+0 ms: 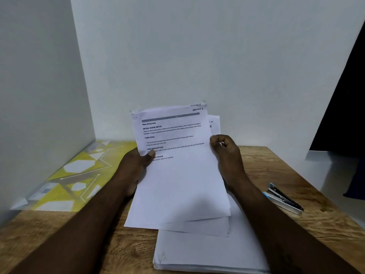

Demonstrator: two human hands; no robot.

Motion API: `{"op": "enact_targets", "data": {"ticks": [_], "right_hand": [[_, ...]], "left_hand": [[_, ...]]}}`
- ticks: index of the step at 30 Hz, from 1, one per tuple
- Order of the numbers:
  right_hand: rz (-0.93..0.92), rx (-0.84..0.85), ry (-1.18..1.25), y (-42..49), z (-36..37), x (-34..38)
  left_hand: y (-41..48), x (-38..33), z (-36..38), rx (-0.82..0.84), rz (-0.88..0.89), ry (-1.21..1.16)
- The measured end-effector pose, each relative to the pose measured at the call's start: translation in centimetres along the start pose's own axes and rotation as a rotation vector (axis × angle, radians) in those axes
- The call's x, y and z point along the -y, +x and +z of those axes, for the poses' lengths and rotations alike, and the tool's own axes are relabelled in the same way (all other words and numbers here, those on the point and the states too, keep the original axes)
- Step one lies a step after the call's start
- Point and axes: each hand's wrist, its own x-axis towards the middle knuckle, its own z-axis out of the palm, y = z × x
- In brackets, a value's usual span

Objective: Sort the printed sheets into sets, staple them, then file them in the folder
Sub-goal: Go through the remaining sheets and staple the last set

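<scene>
I hold a bundle of printed sheets (177,175) upright above the table; the front page is marked "SECTION 6". My left hand (136,167) grips the bundle's left edge, thumb on the front page. My right hand (229,155) holds the right edge with curled fingers, and a further sheet (215,123) shows behind it. Below the bundle a stack of white paper (207,252) lies flat near the table's front edge. A blue and silver stapler (282,198) lies on the table to the right. The yellow patterned folder (79,175) lies flat at the left against the wall.
The wooden table (296,171) stands in a corner of white walls (177,56). A dark curtain or panel (347,105) hangs at the far right past the table's edge.
</scene>
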Motion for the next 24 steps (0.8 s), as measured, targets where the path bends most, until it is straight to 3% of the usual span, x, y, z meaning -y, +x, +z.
{"op": "enact_targets", "data": {"ticks": [6, 11, 24], "right_hand": [[0.004, -0.043, -0.006, 0.13, -0.17, 0.43], [-0.025, -0.080, -0.107, 0.14, -0.33, 0.16], [0.001, -0.099, -0.099, 0.61, -0.39, -0.33]], "left_hand": [[-0.24, -0.10, 0.04, -0.024, -0.091, -0.023], [-0.21, -0.17, -0.04, -0.033, -0.081, -0.016], [-0.17, -0.27, 0.05, -0.042, -0.067, -0.071]]}}
